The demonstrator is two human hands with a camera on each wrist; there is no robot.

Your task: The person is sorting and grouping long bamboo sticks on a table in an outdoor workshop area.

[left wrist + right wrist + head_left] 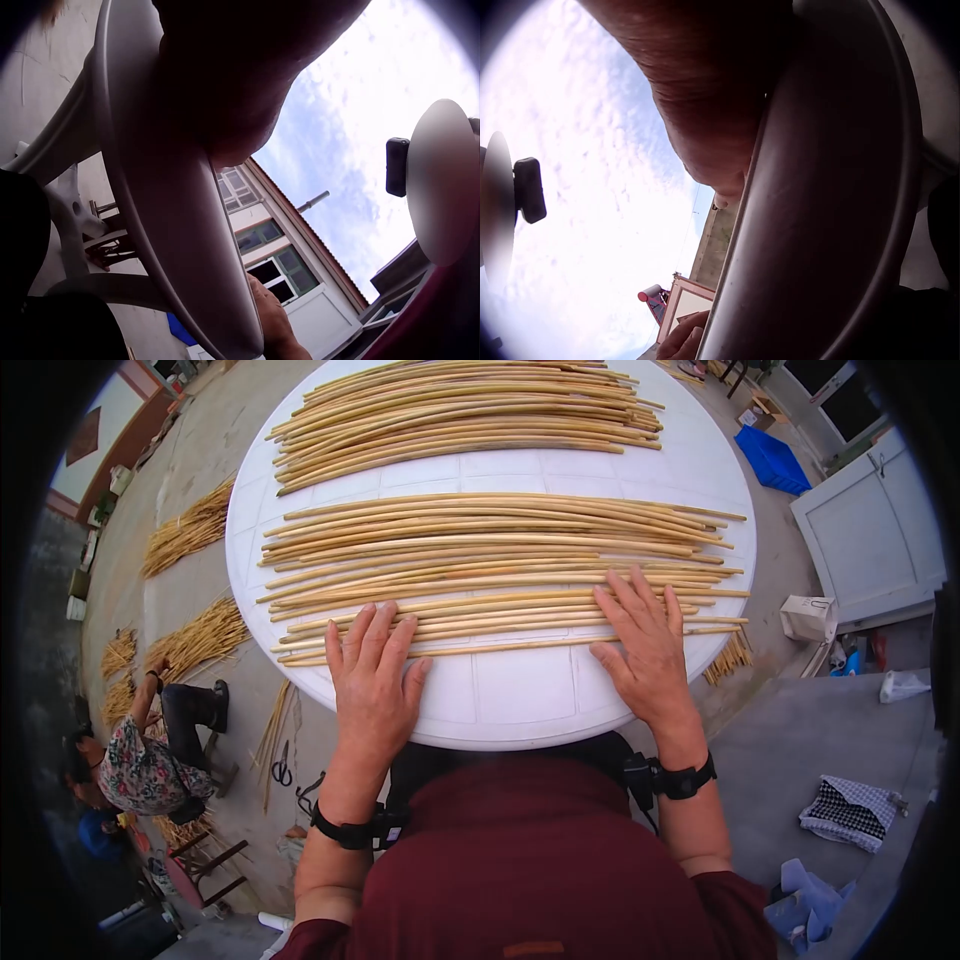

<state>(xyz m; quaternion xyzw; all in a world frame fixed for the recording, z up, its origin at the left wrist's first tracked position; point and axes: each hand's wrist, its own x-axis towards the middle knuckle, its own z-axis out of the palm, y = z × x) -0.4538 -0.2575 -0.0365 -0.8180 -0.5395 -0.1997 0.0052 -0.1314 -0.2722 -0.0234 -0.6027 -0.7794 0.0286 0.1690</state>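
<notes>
Head view, nearest first: the white desk's front rim (505,743) curves close to the wearer, and the lowest stalk (510,646) lies just inside it, slightly apart from the others. Round and loose, it could probably roll onto the bare strip, or off the edge, if a palm dragged back. The left hand (372,678) and right hand (645,650) rest over opposite ends of the near stalks, fingers open and loosely spread, gripping nothing; how hard they press, I cannot tell, since the wrist views hide the fingertips.

Uneven pressure might skew this near layer (500,555), whose tips are already staggered, or make stalks cross and ride over one another. Slight bends would likely stop some lying flat, and a hard push could crack a thin one.

Beyond a gap, the far batch (460,420) is piled more thickly; a strong forward shove might merge the two. Off to the left, scissors (282,767) and further stalks (205,635) lie on the ground, where anything dropped could get mixed in or trodden on.
</notes>
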